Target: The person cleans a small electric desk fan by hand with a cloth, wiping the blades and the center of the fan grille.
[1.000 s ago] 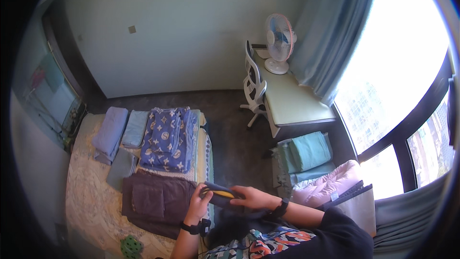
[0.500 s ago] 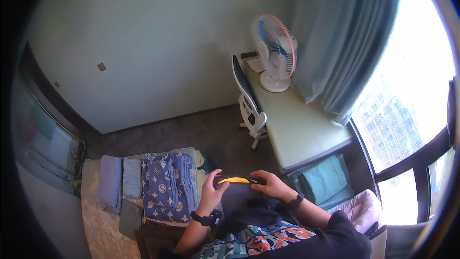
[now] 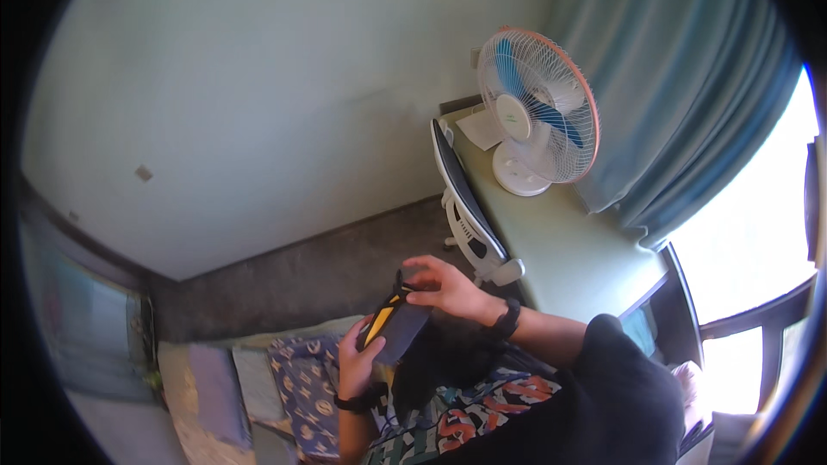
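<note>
My view has swung up from the bed toward the wall and fan [image 3: 536, 112], and the dark garment [image 3: 405, 331] has come up with it. My left hand [image 3: 355, 360] grips its lower edge, my right hand [image 3: 441, 286] pinches the top (a yellow strip shows). Folded clothes [image 3: 301, 383] already lie on the bed; this piece looks unfolded yet.

Below us the bed [image 3: 185, 413] carries folded cloth in a row: a lavender piece [image 3: 215, 392], a pale blue-green one [image 3: 258, 379] just beside it, and a blue patterned piece [image 3: 306, 383] next along. To our right the pale green worktop [image 3: 573, 250] bears a white stand fan [image 3: 538, 116] with blue blades and, behind it near the wall, a sheet of white paper [image 3: 478, 129].
</note>
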Demonstrator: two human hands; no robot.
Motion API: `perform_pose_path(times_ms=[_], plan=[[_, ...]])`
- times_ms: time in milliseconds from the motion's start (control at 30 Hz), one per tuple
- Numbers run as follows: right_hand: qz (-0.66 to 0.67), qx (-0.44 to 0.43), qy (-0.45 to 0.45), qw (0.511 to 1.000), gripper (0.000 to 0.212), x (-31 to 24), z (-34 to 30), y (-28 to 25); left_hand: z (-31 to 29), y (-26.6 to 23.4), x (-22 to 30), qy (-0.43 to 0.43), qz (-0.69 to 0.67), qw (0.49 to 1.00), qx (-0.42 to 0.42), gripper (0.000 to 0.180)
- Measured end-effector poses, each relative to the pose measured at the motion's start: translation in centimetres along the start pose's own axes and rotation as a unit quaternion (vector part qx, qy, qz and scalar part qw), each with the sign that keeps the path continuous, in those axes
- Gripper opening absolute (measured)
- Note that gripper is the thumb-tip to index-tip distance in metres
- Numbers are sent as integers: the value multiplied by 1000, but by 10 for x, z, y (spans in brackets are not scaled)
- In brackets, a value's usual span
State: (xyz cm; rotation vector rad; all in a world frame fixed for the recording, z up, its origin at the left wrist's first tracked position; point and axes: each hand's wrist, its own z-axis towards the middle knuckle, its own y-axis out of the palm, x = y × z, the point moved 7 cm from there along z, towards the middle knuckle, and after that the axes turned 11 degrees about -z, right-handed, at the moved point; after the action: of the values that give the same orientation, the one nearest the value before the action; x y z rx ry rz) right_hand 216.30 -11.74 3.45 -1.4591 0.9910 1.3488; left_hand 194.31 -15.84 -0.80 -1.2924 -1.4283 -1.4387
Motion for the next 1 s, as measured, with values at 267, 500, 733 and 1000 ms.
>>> perform_pose_path(times_ms=[267,500,733,1000], plan=[[-401,299,-114,859,62,-49,86,-71,186,20,84,210,171,962,-41,36],[298,201,71,930,56,-6,147,-112,248,158,142,504,364,760,-189,36],[129,402,-71,904,42,-35,165,-219,304,260,140,475,371,676,-424,41],[-437,486,-45,756,63,-68,127,-247,440,272,126,397,229,794,-400,20]])
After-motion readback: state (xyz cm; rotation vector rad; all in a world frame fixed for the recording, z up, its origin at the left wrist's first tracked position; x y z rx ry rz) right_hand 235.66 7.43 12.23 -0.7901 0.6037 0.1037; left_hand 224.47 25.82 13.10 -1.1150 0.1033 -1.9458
